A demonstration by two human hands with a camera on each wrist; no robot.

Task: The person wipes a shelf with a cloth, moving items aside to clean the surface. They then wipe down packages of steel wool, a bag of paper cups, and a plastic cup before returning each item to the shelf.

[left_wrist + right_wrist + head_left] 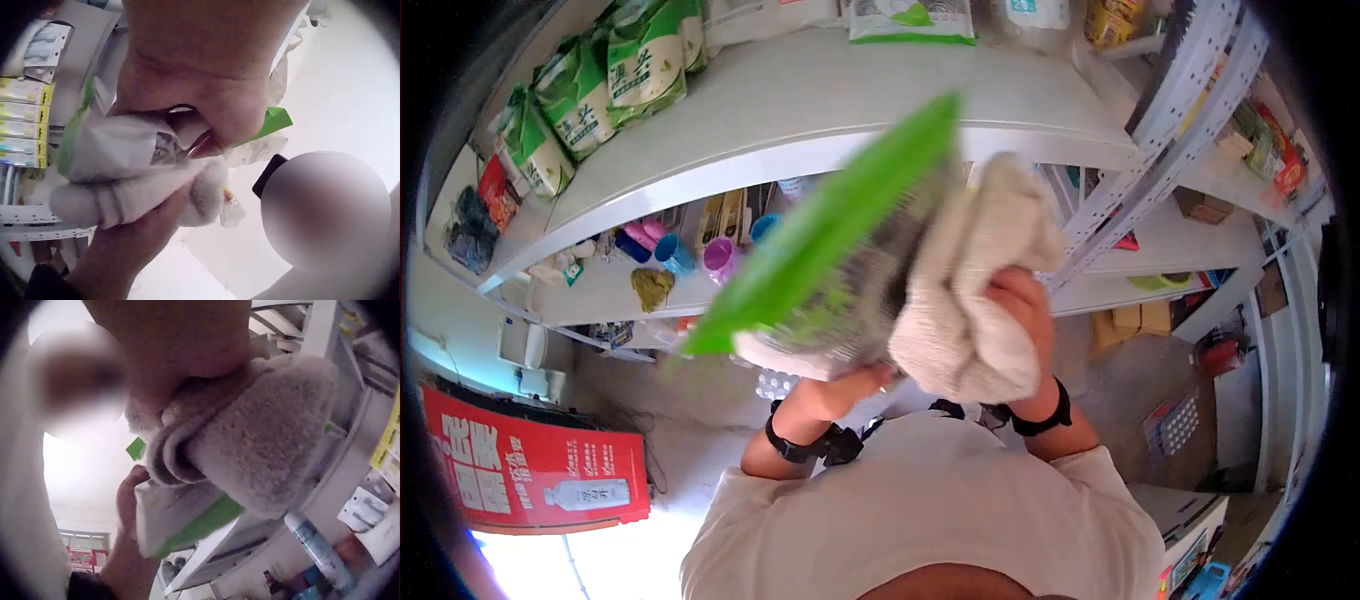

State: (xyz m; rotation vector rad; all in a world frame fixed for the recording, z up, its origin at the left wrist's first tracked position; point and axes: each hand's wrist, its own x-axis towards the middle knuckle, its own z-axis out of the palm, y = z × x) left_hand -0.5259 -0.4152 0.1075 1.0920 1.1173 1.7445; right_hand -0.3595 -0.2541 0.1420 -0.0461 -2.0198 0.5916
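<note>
Currently the left hand (852,391) grips a green-edged plastic pack (830,285) near its lower edge, while the right hand (1028,312) grips a bunched beige towel (960,320) just beside it, both before white shelving (850,95).

A purple cup (720,260) stands between blue cups (674,256).

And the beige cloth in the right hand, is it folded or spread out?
Folded, not spread: the beige cloth shows rounded folds and overlapping layers where the right hand grips it.
</note>
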